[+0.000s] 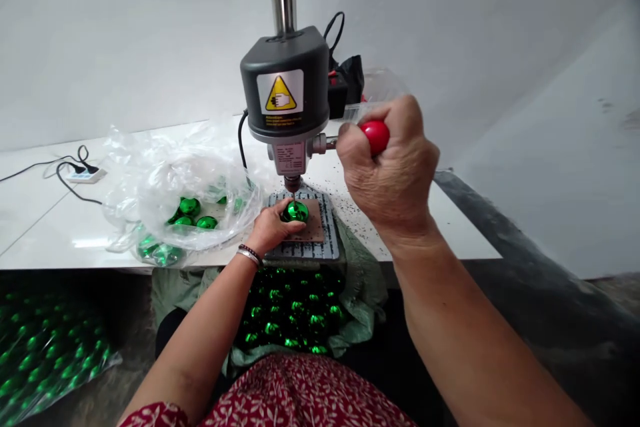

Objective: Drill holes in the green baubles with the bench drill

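A shiny green ball rests on a brown board on the slotted base of a drill press. Thumb and fingers of my left hand are closed around the ball from the left. The thin drill bit comes down to the top of the ball; whether it has gone in I cannot tell. My right hand is wrapped round the red knob of the drill press lever, to the right of the motor head.
Left of the press lies a clear plastic bag with several green balls. A green sack full of balls hangs below the table edge. Another bag of balls stands lower left. A power strip with cords lies on the white table. Dark shavings surround the base.
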`<state>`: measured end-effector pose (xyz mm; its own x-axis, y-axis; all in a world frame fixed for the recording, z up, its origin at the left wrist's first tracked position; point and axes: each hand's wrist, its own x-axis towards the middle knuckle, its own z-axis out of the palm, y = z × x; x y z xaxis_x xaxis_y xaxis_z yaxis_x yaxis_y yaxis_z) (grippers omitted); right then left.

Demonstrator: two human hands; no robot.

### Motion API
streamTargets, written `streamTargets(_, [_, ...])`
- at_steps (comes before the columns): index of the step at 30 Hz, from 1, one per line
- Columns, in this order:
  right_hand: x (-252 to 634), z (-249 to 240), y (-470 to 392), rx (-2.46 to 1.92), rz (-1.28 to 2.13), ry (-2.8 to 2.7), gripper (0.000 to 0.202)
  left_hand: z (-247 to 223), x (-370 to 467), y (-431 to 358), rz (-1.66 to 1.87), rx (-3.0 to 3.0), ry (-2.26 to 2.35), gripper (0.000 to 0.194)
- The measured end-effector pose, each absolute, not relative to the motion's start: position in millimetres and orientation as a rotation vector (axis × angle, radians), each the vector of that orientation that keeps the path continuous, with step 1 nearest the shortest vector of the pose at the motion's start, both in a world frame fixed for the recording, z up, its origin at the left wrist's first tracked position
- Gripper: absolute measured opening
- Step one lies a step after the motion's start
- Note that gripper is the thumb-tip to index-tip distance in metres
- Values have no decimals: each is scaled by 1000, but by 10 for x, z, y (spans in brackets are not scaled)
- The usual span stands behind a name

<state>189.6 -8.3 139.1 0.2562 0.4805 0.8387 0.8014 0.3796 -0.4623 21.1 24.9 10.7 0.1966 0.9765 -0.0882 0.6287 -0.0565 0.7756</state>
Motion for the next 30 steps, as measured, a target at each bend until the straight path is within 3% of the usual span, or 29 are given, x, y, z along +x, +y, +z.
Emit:
streamTargets(11, [1915,1359,-159,-1288,-337,-1422,10,89,188,254,611,1764,1506,72])
streamTargets(30, [1805,985,-176,-1159,-415,-1290,12,25,169,237,695,1771,1429,62])
